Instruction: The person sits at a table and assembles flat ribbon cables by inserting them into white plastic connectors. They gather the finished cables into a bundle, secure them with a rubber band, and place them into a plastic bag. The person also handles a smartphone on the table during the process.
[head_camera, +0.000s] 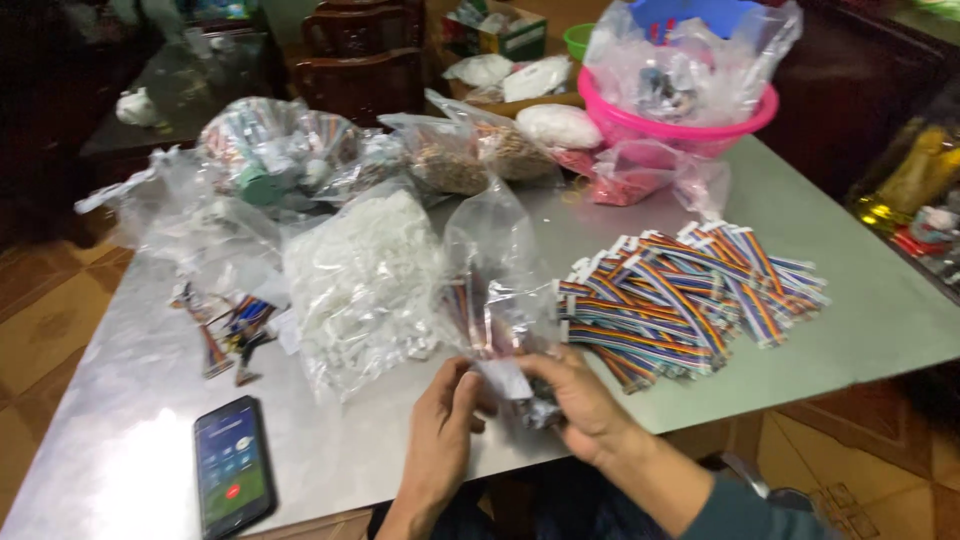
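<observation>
Both hands grip the bottom of a clear plastic bag (497, 290) at the near edge of the desk (880, 320) — the left hand (440, 440) pinches its lower corner and the right hand (575, 400) is clenched around the bunched end. The bag stands upright and holds coloured ribbon cables. A pile of ribbon cables (690, 295) lies just right of it, a bag of white parts (365, 285) to its left, and a phone (233, 465) near the front edge.

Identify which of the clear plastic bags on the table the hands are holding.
The small clear bag at the near table edge, with striped ribbon cables inside, held by both the left hand and right hand. The other bags lie untouched farther back.
</observation>
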